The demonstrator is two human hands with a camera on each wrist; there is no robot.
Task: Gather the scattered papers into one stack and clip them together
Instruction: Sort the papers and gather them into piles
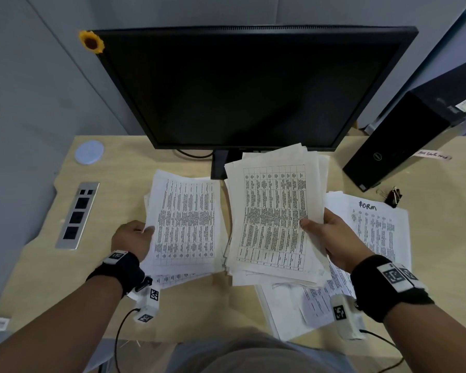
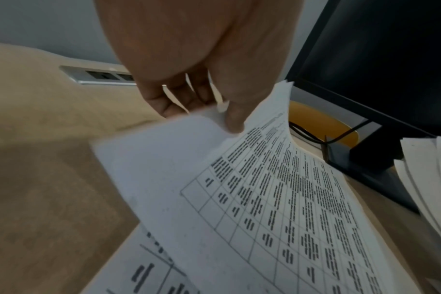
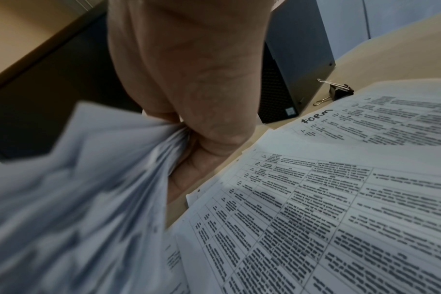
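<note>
My right hand (image 1: 331, 235) grips a thick bundle of printed sheets (image 1: 272, 214) by its right edge, thumb on top, lifted over the desk; the right wrist view shows the fingers (image 3: 189, 169) curled under the bundle (image 3: 76, 189). My left hand (image 1: 135, 235) pinches the left edge of a smaller pile of table-printed sheets (image 1: 184, 222), thumb (image 2: 235, 119) on the top sheet (image 2: 264, 199). More papers marked "FORM" (image 1: 371, 224) lie flat at the right under my right wrist. A black binder clip (image 1: 393, 196) sits on the desk behind them, also in the right wrist view (image 3: 339, 91).
A black monitor (image 1: 248, 87) stands at the back, its stand (image 1: 221, 165) just behind the papers. A black computer tower (image 1: 398, 141) lies at the right. A socket strip (image 1: 77, 215) and a round blue disc (image 1: 89, 152) sit at the left of the wooden desk (image 1: 51, 265).
</note>
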